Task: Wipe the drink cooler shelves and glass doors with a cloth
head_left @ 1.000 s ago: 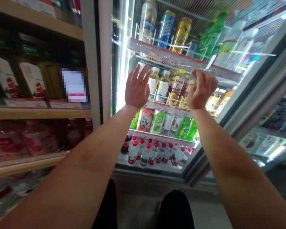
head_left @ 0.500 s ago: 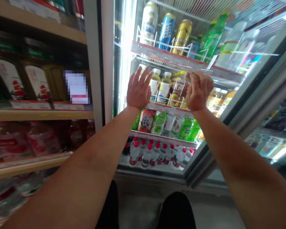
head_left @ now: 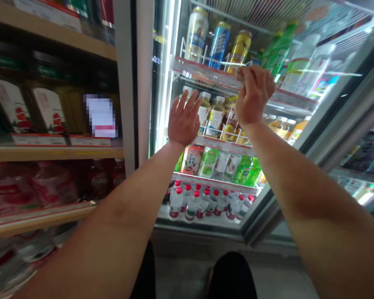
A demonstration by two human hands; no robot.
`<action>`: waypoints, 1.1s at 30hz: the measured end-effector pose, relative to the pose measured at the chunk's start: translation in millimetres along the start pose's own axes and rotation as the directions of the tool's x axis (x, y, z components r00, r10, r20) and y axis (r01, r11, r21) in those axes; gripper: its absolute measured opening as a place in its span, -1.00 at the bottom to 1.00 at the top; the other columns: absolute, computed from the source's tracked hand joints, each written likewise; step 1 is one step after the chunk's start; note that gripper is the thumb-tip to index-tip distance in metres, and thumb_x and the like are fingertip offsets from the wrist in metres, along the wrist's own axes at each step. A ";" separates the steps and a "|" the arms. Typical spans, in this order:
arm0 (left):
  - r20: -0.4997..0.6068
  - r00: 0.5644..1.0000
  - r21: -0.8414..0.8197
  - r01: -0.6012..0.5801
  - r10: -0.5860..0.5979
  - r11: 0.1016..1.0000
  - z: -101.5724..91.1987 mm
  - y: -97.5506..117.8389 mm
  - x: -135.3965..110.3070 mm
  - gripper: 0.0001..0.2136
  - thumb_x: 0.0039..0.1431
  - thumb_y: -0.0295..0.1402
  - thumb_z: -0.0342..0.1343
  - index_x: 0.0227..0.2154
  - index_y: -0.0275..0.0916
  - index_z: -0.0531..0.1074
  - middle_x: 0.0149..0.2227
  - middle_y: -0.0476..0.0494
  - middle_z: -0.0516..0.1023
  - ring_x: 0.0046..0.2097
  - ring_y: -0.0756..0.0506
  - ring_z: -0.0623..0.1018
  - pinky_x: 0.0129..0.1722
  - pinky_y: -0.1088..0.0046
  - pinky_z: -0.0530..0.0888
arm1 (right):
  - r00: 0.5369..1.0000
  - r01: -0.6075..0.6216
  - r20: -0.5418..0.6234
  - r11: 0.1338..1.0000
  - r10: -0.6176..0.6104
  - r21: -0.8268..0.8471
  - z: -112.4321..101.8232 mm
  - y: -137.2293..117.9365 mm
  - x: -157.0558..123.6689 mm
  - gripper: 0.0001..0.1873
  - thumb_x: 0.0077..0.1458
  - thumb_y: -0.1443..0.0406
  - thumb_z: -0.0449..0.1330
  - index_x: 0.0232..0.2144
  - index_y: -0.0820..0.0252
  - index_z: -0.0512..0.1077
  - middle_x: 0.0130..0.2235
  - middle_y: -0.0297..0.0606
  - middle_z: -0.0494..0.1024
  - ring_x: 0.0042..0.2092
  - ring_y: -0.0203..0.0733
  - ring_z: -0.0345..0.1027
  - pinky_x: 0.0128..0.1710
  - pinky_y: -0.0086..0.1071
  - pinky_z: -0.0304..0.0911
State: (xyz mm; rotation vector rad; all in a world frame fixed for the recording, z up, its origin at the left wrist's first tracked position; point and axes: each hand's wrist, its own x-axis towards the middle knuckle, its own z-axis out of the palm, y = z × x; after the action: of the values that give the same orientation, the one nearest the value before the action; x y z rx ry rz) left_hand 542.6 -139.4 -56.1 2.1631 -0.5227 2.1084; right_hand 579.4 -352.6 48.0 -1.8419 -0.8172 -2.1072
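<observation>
My left hand (head_left: 183, 120) is raised with fingers spread, palm toward the open drinks cooler, in front of pale-labelled bottles (head_left: 216, 116) on the middle rack. My right hand (head_left: 254, 93) is higher, its fingers curled together at the red-edged front strip of the upper shelf (head_left: 205, 70). What those fingers pinch is too small to make out. Above that shelf stand a white bottle (head_left: 195, 35), a blue can (head_left: 220, 39) and a gold can (head_left: 240, 45).
The cooler's glass door (head_left: 339, 104) stands swung open at the right. Lower racks hold green cartons and bottles (head_left: 207, 160) and red-capped water bottles (head_left: 202, 201). Wooden store shelves (head_left: 52, 151) with bottled goods fill the left. My knees (head_left: 230, 274) show below.
My right hand has risen from the middle rack up to the front strip of the upper shelf. My left hand has barely shifted and stays spread.
</observation>
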 end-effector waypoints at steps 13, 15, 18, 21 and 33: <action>0.049 0.998 -0.064 0.042 -0.039 0.997 -2.4 1.2 0.7 -0.50 0.37 -0.37 -0.21 0.35 -0.20 0.13 0.41 -0.14 0.14 0.47 -0.14 -0.08 0.45 0.08 -0.07 | 0.976 0.104 0.185 0.993 -0.113 0.059 -1.9 -20.6 -23.5 -0.44 0.36 0.20 -0.22 0.29 0.03 0.28 0.25 -0.11 0.38 0.31 0.13 0.15 0.28 0.17 0.02; 0.034 0.999 -0.064 0.037 -0.035 0.997 -2.7 1.2 0.7 -0.50 0.37 -0.36 -0.21 0.35 -0.18 0.14 0.40 -0.13 0.16 0.47 -0.15 -0.05 0.45 0.08 -0.05 | 0.986 0.035 0.159 0.999 -0.041 0.036 -1.7 -22.2 -23.7 -0.43 0.35 0.21 -0.23 0.31 0.04 0.26 0.26 -0.09 0.36 0.32 0.14 0.13 0.28 0.20 0.00; 0.037 0.998 -0.062 0.046 -0.043 0.997 -3.1 1.2 0.7 -0.50 0.37 -0.35 -0.20 0.35 -0.17 0.14 0.40 -0.13 0.16 0.47 -0.15 -0.05 0.45 0.08 -0.05 | 0.944 0.114 0.306 0.992 -0.122 0.046 -8.0 -29.7 -23.8 -0.44 0.34 0.20 -0.18 0.30 0.03 0.27 0.28 -0.14 0.35 0.32 0.11 0.12 0.30 0.16 0.00; 0.048 0.998 -0.053 0.046 -0.043 0.998 -3.7 1.5 0.8 -0.50 0.37 -0.36 -0.20 0.35 -0.18 0.14 0.41 -0.14 0.15 0.47 -0.14 -0.07 0.45 0.08 -0.05 | 0.859 0.230 0.446 0.967 -0.253 0.106 -14.1 -35.2 -23.5 -0.46 0.32 0.19 -0.13 0.28 0.01 0.30 0.28 -0.21 0.36 0.32 0.08 0.13 0.31 0.11 0.00; 0.046 0.998 -0.039 0.047 -0.045 0.998 -3.5 2.2 0.6 -0.50 0.38 -0.35 -0.21 0.35 -0.19 0.13 0.40 -0.14 0.16 0.47 -0.15 -0.05 0.45 0.07 -0.04 | 0.931 0.157 0.323 0.986 -0.168 0.060 -8.8 -30.7 -30.2 -0.46 0.31 0.24 -0.12 0.28 0.02 0.30 0.26 -0.17 0.37 0.29 0.08 0.17 0.28 0.12 0.03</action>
State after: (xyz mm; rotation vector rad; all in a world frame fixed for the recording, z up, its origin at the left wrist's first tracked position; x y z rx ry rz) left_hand 538.6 -140.6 -55.7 2.1843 -0.5098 2.0126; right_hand 562.0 -337.9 10.5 -2.2115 -1.1078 -1.8860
